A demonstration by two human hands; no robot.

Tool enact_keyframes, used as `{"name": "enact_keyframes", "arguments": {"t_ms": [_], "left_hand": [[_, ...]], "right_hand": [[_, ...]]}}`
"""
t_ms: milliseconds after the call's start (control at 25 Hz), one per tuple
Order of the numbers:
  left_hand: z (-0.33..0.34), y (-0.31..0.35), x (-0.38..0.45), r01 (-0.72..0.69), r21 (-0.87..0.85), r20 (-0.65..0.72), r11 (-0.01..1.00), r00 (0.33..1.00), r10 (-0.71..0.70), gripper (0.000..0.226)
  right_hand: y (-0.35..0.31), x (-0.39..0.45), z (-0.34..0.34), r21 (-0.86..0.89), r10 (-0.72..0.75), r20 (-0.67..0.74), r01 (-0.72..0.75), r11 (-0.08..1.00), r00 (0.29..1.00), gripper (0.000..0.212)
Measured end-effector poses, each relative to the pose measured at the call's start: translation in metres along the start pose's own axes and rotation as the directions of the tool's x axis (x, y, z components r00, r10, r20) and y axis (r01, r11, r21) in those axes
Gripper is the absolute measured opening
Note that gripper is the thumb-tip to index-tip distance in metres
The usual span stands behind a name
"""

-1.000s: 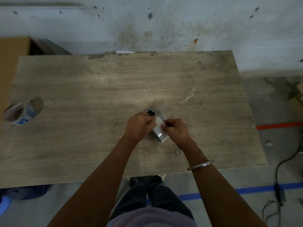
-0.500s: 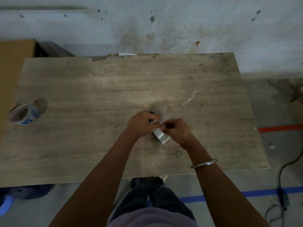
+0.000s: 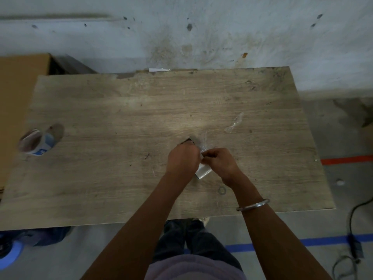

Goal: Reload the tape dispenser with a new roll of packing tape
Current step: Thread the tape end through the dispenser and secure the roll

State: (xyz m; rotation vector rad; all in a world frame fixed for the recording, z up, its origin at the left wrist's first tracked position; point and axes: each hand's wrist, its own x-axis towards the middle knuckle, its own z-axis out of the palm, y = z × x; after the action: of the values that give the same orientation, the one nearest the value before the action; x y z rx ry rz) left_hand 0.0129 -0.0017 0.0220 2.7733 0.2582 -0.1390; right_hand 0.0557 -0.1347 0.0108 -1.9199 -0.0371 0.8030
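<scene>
On the wooden table (image 3: 121,118), my left hand (image 3: 182,159) grips the tape dispenser, of which only a dark tip (image 3: 188,140) shows past the knuckles. A shiny clear roll of packing tape (image 3: 202,171) sits between both hands, its lower edge showing. My right hand (image 3: 219,161) pinches the loose tape end near the roll's top. A crinkled clear strip (image 3: 203,143) sticks up just beyond the hands. Most of the dispenser is hidden by my fingers.
A tape roll with a blue and white label (image 3: 36,143) lies near the table's left edge. A scrap of clear film (image 3: 234,123) lies right of centre. A cardboard box (image 3: 18,98) stands at the left. Cables (image 3: 353,229) run on the floor at the right.
My right hand has shifted a little toward the left hand, and its fingers have closed tighter on the tape end. The roll stays between the hands.
</scene>
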Motion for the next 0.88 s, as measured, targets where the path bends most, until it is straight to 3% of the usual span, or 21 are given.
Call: {"name": "enact_keyframes", "arguments": {"t_ms": [240, 400, 520, 880], "left_hand": [[-0.009, 0.002, 0.013, 0.000, 0.072, 0.123, 0.997, 0.992, -0.009, 0.015], [-0.027, 0.008, 0.026, -0.136, 0.125, 0.258, 0.983, 0.961, 0.100, 0.009], [-0.032, 0.014, 0.035, -0.167, 0.159, 0.327, 0.973, 0.939, 0.108, 0.011], [-0.014, -0.005, 0.036, -0.005, -0.114, 0.338, 0.993, 0.940, 0.044, 0.026]], "right_hand": [[0.002, 0.001, -0.003, -0.040, -0.015, 0.030, 0.016, 0.999, 0.999, 0.016], [0.006, 0.007, -0.004, -0.111, -0.038, 0.047, 0.043, 0.993, 0.998, 0.016], [0.008, 0.009, -0.005, -0.149, -0.060, 0.047, 0.066, 0.987, 0.997, 0.014], [0.009, 0.011, -0.008, -0.213, -0.082, 0.076, 0.096, 0.972, 0.994, 0.015]]}}
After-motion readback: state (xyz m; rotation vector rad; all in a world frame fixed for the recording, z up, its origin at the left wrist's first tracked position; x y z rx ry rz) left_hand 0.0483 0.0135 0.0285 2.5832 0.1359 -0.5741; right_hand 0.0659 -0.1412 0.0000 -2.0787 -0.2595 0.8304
